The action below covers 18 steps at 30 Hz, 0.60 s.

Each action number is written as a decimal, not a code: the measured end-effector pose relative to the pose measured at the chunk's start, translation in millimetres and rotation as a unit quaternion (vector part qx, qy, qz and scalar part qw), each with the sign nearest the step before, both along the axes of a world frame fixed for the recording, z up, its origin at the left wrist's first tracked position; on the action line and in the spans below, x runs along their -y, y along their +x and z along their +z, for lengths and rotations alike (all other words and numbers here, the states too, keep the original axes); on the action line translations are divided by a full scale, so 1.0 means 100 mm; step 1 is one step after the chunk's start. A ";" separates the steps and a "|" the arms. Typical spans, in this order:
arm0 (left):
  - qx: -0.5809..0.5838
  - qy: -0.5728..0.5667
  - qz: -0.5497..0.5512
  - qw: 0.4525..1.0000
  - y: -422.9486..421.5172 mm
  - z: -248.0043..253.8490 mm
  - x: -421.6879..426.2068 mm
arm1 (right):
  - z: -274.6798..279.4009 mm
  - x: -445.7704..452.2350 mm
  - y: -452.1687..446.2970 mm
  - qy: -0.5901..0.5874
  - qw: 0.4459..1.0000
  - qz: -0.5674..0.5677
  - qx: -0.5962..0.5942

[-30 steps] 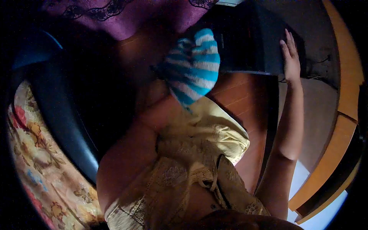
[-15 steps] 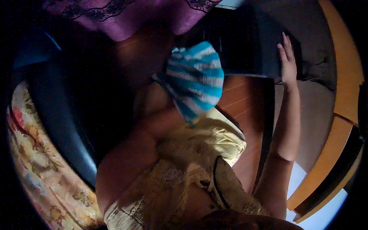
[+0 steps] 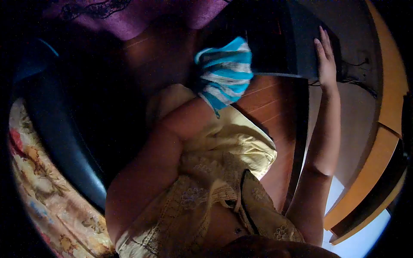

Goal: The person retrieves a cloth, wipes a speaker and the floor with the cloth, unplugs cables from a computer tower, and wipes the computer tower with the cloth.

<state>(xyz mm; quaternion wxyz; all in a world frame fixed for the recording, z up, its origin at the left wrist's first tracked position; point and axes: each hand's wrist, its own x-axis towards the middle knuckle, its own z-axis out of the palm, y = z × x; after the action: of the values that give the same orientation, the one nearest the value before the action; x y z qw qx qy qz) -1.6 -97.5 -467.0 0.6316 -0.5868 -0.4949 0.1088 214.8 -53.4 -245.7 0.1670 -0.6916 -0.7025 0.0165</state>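
Observation:
A blue and white striped cloth [image 3: 230, 71] hangs around the end of my left arm, in the upper middle of the head view. It covers my left hand [image 3: 211, 92], whose fingers are hidden in its folds. The cloth is fanned out beside a large black box-like thing [image 3: 275, 53]. My right hand [image 3: 328, 64] lies with straight fingers against the right part of that black thing, the thumb a little apart, holding nothing. Dark cables [image 3: 359, 84] run out just right of this hand.
Reddish wooden floor [image 3: 269, 112] shows below the black thing. A purple cloth with black trim [image 3: 159, 17] hangs at the top. At left are a shiny dark padded seat [image 3: 81, 150] and flowered fabric [image 3: 56, 202]. Orange-brown wooden furniture [image 3: 365, 172] edges the right side.
My left hand and the striped cloth have moved up slightly, and the cloth's folds have changed shape. My right hand stays on the black thing. The view has shifted a little.

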 end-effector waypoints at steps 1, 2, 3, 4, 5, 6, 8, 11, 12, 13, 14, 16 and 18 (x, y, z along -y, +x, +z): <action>-0.092 0.045 0.047 0.994 -0.05 0.00 0.01 | 0.00 -0.02 0.02 -0.003 1.000 0.003 -0.014; -0.153 0.066 0.078 0.983 -0.11 0.01 0.01 | -0.01 -0.01 0.04 -0.007 0.999 0.005 -0.031; -0.192 0.074 0.102 0.973 -0.15 0.02 0.02 | -0.01 0.00 0.08 -0.007 0.999 0.002 -0.032; -0.230 0.079 0.128 0.961 -0.17 0.04 0.05 | 0.00 0.00 0.14 -0.008 1.000 0.000 -0.030; -0.259 0.078 0.149 0.951 -0.20 0.04 0.07 | 0.01 -0.02 0.17 -0.010 1.000 0.001 -0.028; -0.283 0.077 0.168 0.941 -0.26 0.05 0.10 | 0.02 -0.03 0.17 -0.006 1.000 0.004 -0.028; -0.321 0.072 0.193 0.924 -0.39 0.09 0.13 | 0.04 -0.07 0.11 -0.015 0.999 -0.018 -0.048; -0.399 0.047 0.100 0.910 -0.49 0.25 0.11 | 0.05 -0.16 0.12 -0.040 0.994 -0.064 -0.078; -0.432 0.039 0.033 0.900 -0.51 0.36 0.07 | 0.04 -0.16 0.13 -0.043 0.994 -0.061 -0.077; -0.438 0.036 0.037 0.897 -0.53 0.35 0.04 | 0.04 -0.19 0.15 -0.047 0.993 -0.065 -0.088; -0.433 0.033 0.057 0.899 -0.50 0.29 0.00 | 0.05 -0.23 0.18 -0.050 0.991 -0.068 -0.099; -0.416 0.022 0.098 0.904 -0.47 0.20 -0.07 | -0.05 -0.32 0.36 -0.052 0.994 -0.044 -0.086; -0.402 0.016 0.126 0.907 -0.39 0.15 -0.17 | -0.05 -0.40 0.40 -0.048 0.996 -0.024 -0.070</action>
<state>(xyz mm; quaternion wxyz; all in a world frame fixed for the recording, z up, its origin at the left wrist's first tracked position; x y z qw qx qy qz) -40.9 -80.2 -451.8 0.7673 -0.4162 -0.2702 0.4063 254.4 -13.2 -251.1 0.1828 -0.7129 -0.6703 0.0948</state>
